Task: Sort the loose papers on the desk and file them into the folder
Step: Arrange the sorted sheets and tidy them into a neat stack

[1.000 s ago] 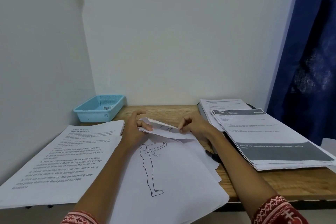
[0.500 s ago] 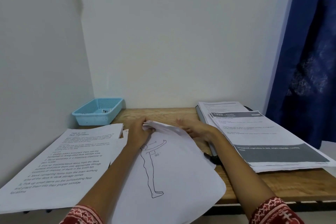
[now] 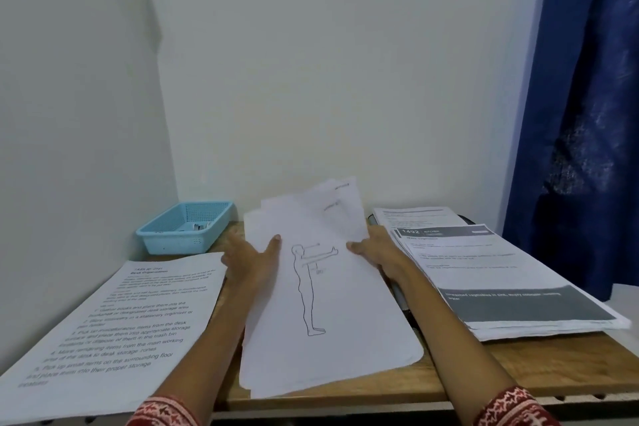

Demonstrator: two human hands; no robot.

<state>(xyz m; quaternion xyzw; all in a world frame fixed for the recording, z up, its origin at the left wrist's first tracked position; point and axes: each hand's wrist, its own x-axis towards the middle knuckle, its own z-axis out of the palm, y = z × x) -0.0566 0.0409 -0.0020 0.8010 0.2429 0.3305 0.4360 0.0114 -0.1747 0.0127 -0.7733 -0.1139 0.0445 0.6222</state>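
Two bare arms reach in from the bottom. The left sleeve (image 3: 162,411) and the right sleeve (image 3: 511,408) are dark red cloth with a white pattern sewn on. Both hands are bare, with no rings

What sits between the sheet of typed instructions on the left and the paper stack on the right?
In the head view, the person's left hand and right hand hold a bundle of sheets there, the top one showing an outlined standing figure, its far end lifted.
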